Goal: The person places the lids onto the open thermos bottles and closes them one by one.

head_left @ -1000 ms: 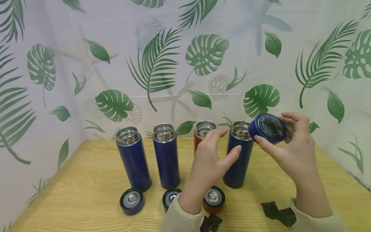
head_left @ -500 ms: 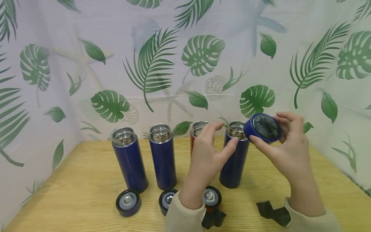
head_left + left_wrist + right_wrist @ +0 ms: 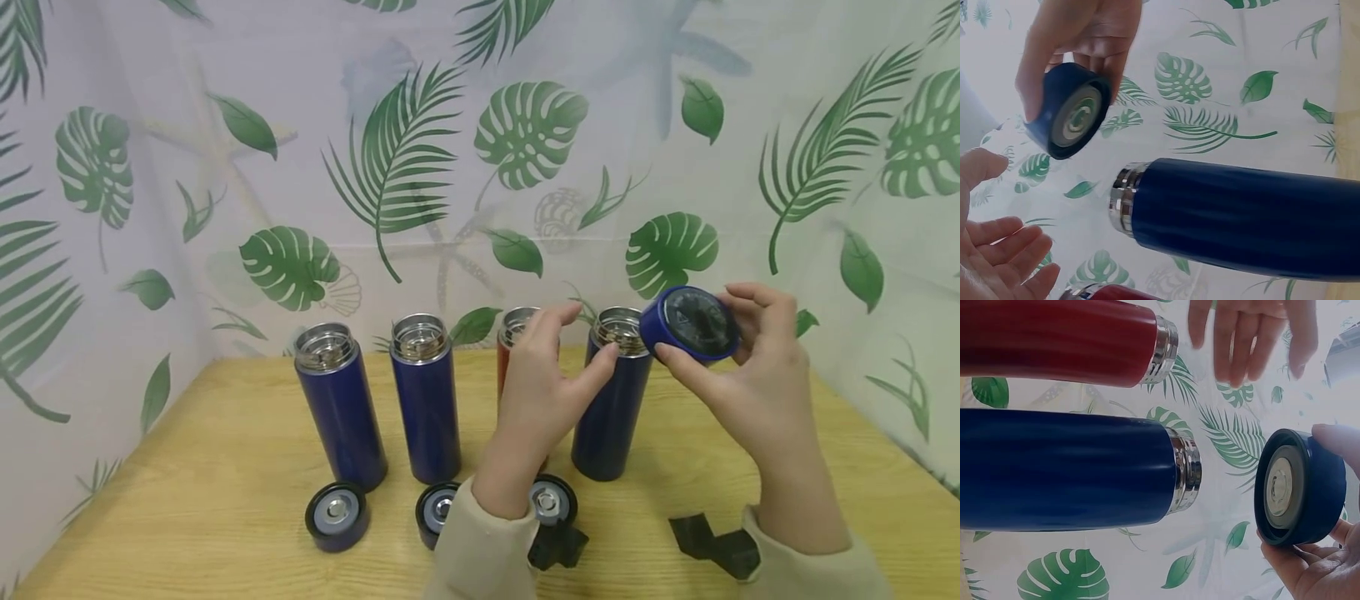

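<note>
My right hand (image 3: 765, 383) grips a blue screw lid (image 3: 692, 323) by its sides, tilted so its dark top faces me in the head view. The lid's grey inner seal shows in both wrist views. Just left of it stands an uncapped blue thermos bottle (image 3: 611, 408) with a bare steel neck (image 3: 1186, 472); a gap separates lid and neck in the right wrist view. My left hand (image 3: 536, 392) is held in the air left of that bottle, fingers and thumb apart, holding nothing. It partly covers a red thermos bottle (image 3: 1066, 340) behind it.
Two more uncapped blue bottles (image 3: 341, 417) stand at the left. In front lie upturned lids: a blue lid (image 3: 337, 517), another lid (image 3: 433, 521) partly behind my left sleeve, and a third lid (image 3: 553, 498). Leaf-patterned cloth (image 3: 420, 200) hangs behind the wooden table (image 3: 210, 508).
The head view shifts slightly. Both hands keep nearly the same pose, with the lid still in my right hand beside the bottle's neck.
</note>
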Tool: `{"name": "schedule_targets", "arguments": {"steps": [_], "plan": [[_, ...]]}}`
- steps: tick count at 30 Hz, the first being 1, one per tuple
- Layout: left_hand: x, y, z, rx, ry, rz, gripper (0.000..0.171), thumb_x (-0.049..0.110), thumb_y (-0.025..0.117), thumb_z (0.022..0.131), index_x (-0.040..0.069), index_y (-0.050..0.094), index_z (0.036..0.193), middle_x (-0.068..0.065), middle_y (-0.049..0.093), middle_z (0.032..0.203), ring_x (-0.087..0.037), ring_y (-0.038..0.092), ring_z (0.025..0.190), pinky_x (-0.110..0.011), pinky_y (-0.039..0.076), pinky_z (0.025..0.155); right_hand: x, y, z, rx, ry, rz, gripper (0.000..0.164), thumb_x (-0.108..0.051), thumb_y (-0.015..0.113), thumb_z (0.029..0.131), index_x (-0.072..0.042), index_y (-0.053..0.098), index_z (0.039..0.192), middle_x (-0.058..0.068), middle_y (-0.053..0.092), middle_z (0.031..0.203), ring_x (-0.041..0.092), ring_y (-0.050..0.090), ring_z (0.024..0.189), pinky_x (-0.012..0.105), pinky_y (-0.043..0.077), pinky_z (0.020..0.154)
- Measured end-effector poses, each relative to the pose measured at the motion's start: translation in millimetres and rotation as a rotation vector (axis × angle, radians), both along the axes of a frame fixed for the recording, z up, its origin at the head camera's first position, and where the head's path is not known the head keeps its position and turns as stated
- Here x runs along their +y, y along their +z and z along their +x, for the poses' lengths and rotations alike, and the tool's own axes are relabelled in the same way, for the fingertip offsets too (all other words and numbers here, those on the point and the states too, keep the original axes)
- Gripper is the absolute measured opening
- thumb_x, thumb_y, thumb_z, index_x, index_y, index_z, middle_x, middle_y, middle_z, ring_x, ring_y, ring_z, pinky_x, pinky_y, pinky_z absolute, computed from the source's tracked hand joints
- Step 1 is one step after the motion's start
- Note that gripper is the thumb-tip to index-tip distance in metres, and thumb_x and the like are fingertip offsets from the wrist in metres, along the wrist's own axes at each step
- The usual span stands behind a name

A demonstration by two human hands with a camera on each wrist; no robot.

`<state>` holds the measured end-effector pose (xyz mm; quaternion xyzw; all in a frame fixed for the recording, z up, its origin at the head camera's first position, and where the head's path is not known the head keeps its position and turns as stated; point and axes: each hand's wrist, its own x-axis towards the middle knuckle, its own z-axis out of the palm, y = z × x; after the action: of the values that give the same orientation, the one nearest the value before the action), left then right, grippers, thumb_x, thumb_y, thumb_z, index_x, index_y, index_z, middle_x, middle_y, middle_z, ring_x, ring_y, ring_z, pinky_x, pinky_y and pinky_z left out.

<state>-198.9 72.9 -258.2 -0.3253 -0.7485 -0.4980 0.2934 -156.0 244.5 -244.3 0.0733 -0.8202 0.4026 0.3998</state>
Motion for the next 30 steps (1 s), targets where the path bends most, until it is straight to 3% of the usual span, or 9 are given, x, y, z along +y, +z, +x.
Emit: {"name": "schedule_targets", "arguments": {"steps": [8, 21, 30], "plan": [[14.4, -11.7, -8.5, -0.054, 0.013, -0.018, 0.052, 0.020, 0.065, 0.080, -0.001, 0.044, 0.122, -0.012, 0.048, 0.119, -0.017, 0.045, 0.111, -0.024, 0.037, 0.091, 0.6, 1.3, -0.9, 0.030, 0.003, 0.006, 0.077, 0.003, 0.075, 0.064, -0.006, 0.031, 0.126, 0.018, 0.049, 0.114, -0.004, 0.044, 0.094, 0.007, 0.036, 0.076], [30.1, -26.7, -12.4, -0.262, -0.014, -0.063, 0.067, 0.023, 0.067, 0.079, 0.004, 0.032, 0.133, -0.009, 0.041, 0.124, -0.016, 0.042, 0.114, -0.030, 0.036, 0.094, 0.5, 5.4, -6.8, 0.003, -0.006, -0.061, 0.076, 0.002, 0.074, 0.066, -0.011, 0.031, 0.127, 0.011, 0.048, 0.114, -0.001, 0.046, 0.094, 0.009, 0.037, 0.077], [35.5, -37.6, -18.6, -0.409, -0.067, -0.019, 0.072, 0.027, 0.067, 0.078, 0.010, 0.026, 0.135, -0.004, 0.040, 0.126, -0.014, 0.040, 0.116, -0.036, 0.035, 0.095, -4.2, 10.2, -11.9, 0.042, 0.024, -0.110, 0.072, 0.002, 0.072, 0.067, -0.014, 0.032, 0.125, 0.005, 0.049, 0.114, 0.003, 0.049, 0.094, 0.010, 0.039, 0.074]]}}
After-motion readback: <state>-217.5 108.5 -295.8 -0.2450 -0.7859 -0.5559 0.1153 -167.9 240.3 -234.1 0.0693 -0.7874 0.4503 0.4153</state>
